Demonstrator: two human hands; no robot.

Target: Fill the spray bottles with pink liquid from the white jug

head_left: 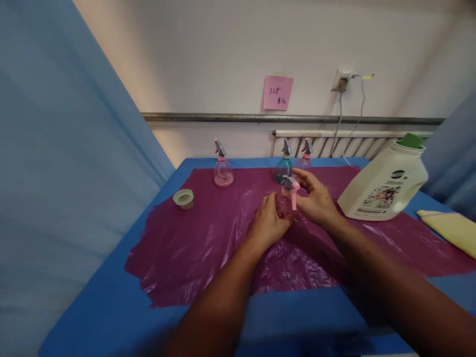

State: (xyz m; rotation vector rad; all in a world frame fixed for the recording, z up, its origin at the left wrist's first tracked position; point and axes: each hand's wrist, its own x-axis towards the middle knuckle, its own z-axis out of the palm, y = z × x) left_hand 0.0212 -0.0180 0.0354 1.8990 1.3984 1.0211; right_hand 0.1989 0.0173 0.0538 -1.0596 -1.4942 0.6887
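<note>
The small clear spray bottle (285, 204) with the grey-and-pink trigger head stands near the middle of the table, on the magenta plastic sheet (193, 248), held between both hands in the head view. The left hand (268, 221) wraps around the bottle's body from the near left side, fingers curled closed on it, so most of the transparent body is hidden or hard to make out. The right hand (315, 199) is closed on the trigger head from the right, with fingers reaching over the top of the sprayer and the pink trigger hanging down just in front of the palm. Both forearms come in from the bottom edge and meet at the bottle. The plastic sheet is wrinkled and lies over a blue table cover (111, 307). Toward the far edge stand three more spray bottles: a pink one (223, 171) on the left, well apart from the hands, and a teal one (283, 166) and another pinkish one (305, 157) just beyond the right hand, close beside each other. A pale green cap (183, 198) lies on the sheet to the left. A large white detergent jug (386, 183) with a green cap sits tilted to the right of the hands, and a yellow cloth (451, 229) lies at the right edge. A pink note (277, 92) hangs on the wall.
</note>
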